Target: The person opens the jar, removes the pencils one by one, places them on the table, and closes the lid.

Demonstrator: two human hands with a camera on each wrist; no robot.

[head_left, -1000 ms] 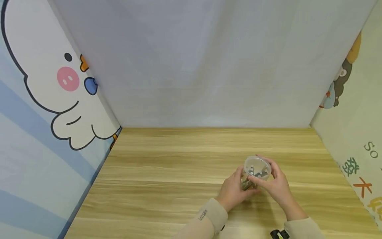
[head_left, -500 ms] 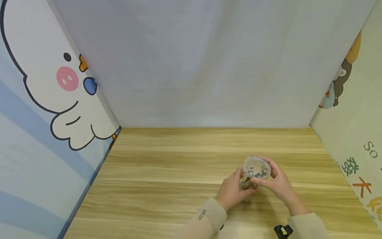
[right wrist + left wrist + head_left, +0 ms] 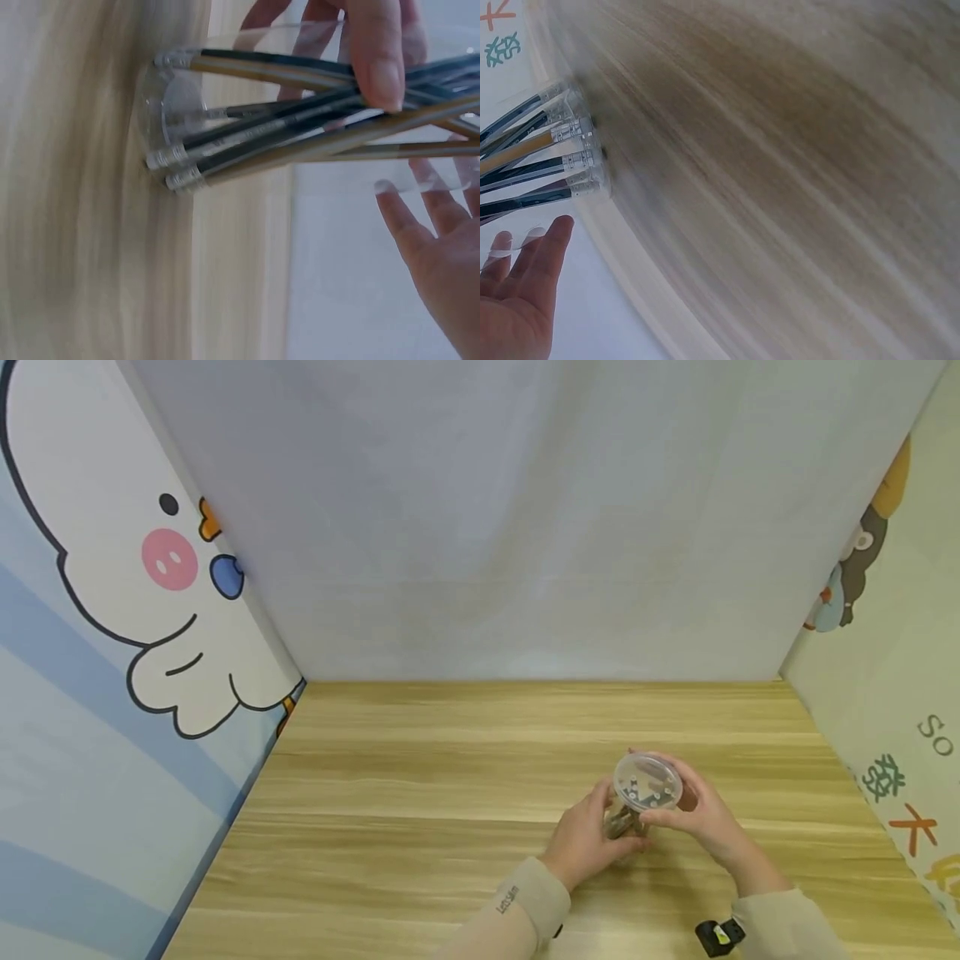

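Note:
A clear plastic jar [image 3: 176, 109] holds several pencils [image 3: 262, 135], dark and yellow-brown, with ferruled ends down near the table. My left hand [image 3: 588, 839] grips the jar's body low on its left, thumb across the near side. Over the top, my right hand [image 3: 701, 818] spans the round clear lid [image 3: 647, 781], thumb on its near rim and fingers around the far side. White spots show through the lid. In the left wrist view, pencil ends [image 3: 577, 157] stand beside the fingers of my left hand [image 3: 525, 292]; the lid is out of that view.
A wood-grain table [image 3: 420, 827] lies under the jar. A pale cloth wall [image 3: 465, 527] rises behind it, with printed cartoon panels [image 3: 195, 635] on the left and right sides. Black wrist gear [image 3: 718, 937] sits at the right sleeve.
My right thumb has slid rightward along the lid's near rim, and the right wrist has shifted right. My left hand and the jar stay nearly in place.

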